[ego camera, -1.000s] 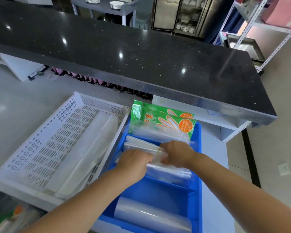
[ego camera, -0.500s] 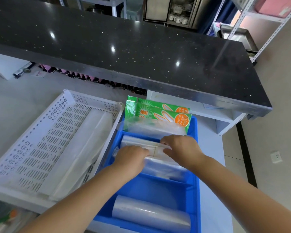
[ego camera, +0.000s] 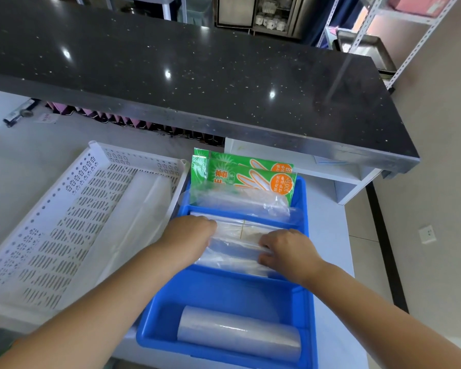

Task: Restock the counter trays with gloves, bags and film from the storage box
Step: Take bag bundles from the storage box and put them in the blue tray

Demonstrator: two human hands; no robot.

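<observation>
A blue divided tray (ego camera: 308, 294) sits on the counter in front of me. Its far compartment holds two green glove packs (ego camera: 240, 177) standing upright behind loose clear bags (ego camera: 240, 203). In the middle compartment lies a stack of clear plastic bags (ego camera: 237, 249). My left hand (ego camera: 189, 237) grips the stack's left end with fingers curled down over it. At the stack's right end, my right hand (ego camera: 286, 253) has its fingers curled onto the plastic. A roll of clear film (ego camera: 238, 332) lies in the near compartment.
A white perforated tray (ego camera: 51, 222) stands left of the blue one, with a long clear plastic pack (ego camera: 133, 222) along its right side. A black raised countertop (ego camera: 197, 75) overhangs the far side. A white shelf unit (ego camera: 343, 179) is at right, floor beyond.
My hands have slid apart from the middle of the bag stack to its two ends. The stack has settled lower in the middle compartment.
</observation>
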